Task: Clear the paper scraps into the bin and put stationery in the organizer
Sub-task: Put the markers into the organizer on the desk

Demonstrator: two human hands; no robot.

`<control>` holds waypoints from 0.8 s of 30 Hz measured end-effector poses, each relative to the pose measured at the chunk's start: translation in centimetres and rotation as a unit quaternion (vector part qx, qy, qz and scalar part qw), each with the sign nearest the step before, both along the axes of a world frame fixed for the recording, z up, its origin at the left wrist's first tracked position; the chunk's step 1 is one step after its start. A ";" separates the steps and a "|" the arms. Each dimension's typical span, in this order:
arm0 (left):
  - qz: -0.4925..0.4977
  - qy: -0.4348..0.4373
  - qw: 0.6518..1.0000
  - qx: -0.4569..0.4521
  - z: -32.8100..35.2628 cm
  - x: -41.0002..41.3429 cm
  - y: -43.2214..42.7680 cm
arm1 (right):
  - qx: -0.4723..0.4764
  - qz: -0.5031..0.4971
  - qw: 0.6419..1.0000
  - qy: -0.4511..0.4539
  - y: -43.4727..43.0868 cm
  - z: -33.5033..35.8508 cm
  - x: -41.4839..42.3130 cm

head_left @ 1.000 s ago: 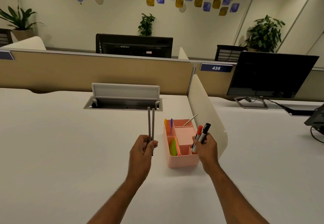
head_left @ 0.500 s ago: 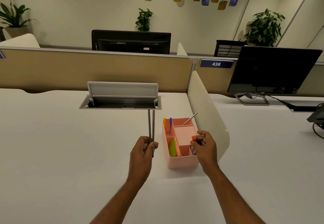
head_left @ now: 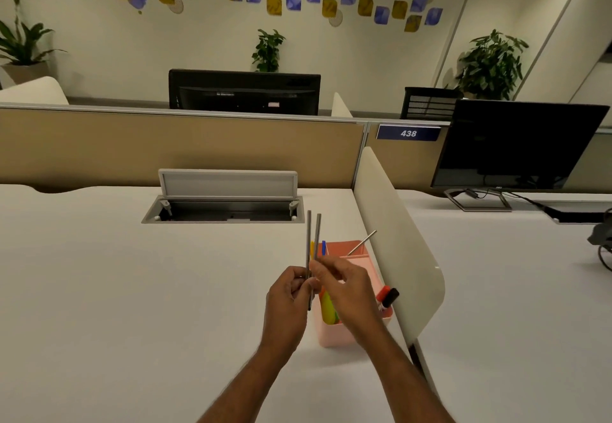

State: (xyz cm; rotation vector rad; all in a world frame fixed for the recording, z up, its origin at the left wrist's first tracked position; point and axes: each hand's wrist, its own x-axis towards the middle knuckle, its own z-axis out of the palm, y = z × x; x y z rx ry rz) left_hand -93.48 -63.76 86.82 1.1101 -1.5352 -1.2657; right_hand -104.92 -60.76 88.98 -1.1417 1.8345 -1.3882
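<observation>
Organizer (head_left: 334,335) of smooth pink plastic, a rectangular box split into compartments, is seen standing on a matte white desk (head_left: 132,290). A cream divider (head_left: 397,240) with rounded corners is set just beside it at its three o'clock.

In the far-left compartment, at eleven o'clock, a yellow pen (head_left: 312,248) and a blue pen (head_left: 323,248) are stood upright. In the far-right compartment, at one o'clock, a thin grey rod (head_left: 362,242) is leaned toward the divider. At four o'clock, a red marker (head_left: 384,291) and a black marker (head_left: 392,295) are propped against the right wall. In the near-left compartment, bright yellow and green paper sheets (head_left: 327,305) are stood on edge, partly hidden by the right hand.

Two more rods (head_left: 309,234), straight, slim and metallic, are held upright and nearly parallel above the desk, at nine o'clock from the organizer. Their lower ends are gripped by the left hand (head_left: 286,297), whose fingers are curled together round them. The right hand (head_left: 351,290) is seen over the organizer, with its fingertips (head_left: 317,270) at the right-hand rod. Whether that rod is pinched cannot be told through the blur.

At twelve o'clock, a grey metal cable tray (head_left: 225,212) is sunk into the desk, with its flat lid (head_left: 228,184) raised.
</observation>
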 end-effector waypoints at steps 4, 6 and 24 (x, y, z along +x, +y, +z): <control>-0.040 -0.006 0.999 -0.012 0.0 -0.7 -0.5 | 0.010 0.007 0.998 -0.056 -1.1 -0.2 -0.4; -0.055 -0.017 0.998 -0.013 0.1 -1.0 -1.0 | 0.017 0.005 0.997 -0.071 -1.5 -0.2 -1.0; 0.053 -0.058 0.997 -0.001 -3.4 3.4 -4.3 | 0.027 -0.255 0.964 0.068 -10.3 -3.6 -7.1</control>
